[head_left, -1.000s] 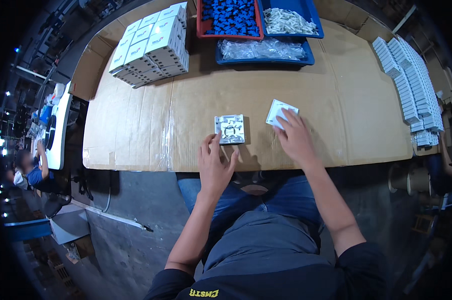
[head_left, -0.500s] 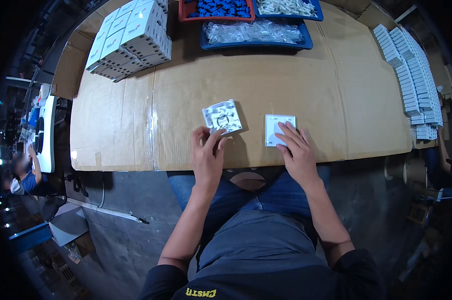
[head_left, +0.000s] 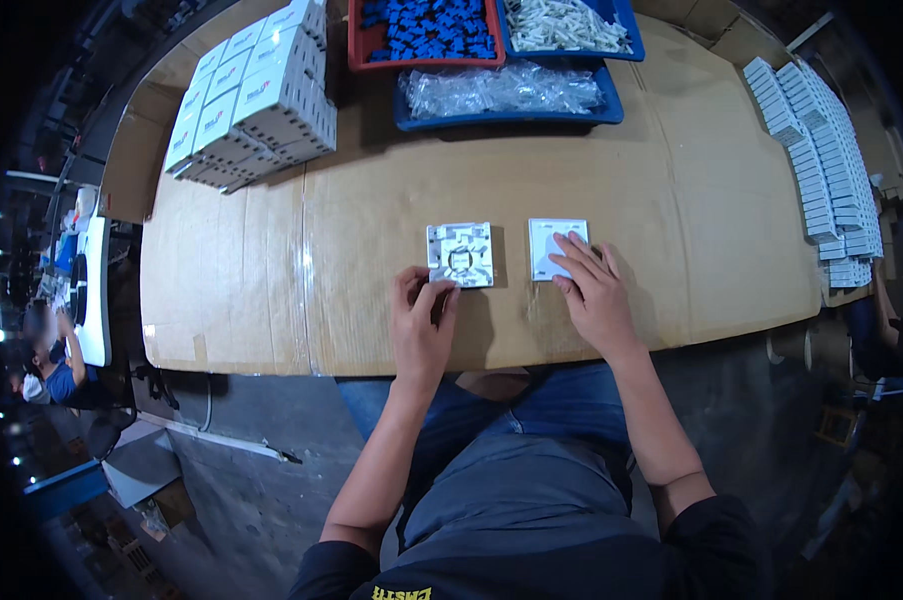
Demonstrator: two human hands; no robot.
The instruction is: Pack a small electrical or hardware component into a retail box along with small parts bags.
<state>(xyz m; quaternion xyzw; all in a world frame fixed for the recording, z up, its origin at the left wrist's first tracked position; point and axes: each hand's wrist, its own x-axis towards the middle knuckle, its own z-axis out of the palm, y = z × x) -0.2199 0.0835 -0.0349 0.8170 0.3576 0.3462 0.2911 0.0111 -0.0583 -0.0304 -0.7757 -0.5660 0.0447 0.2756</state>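
Observation:
My left hand [head_left: 423,325] holds the near left corner of a white square plastic housing [head_left: 474,240] between thumb and fingers. Its upturned face shows moulded relief and a dark ring around the middle. To the right, a flat white square plate [head_left: 542,240] with small dark marks lies on the cardboard. My right hand [head_left: 596,295] rests over its right half, fingers stretched out and lying on it, hiding that part. A narrow gap separates the two square pieces.
Stacked white boxes [head_left: 261,110] stand far left. At the back are a red tray [head_left: 426,64] of blue parts, a blue tray [head_left: 621,55] of small whitish pieces, and another blue tray [head_left: 511,121] of clear plastic bags. White pieces in rows [head_left: 821,160] line the right edge.
The housing has moved slightly right and turned from tilted to nearly square-on, with my left hand along. My right hand stays on the plate. The whole view has shifted a little.

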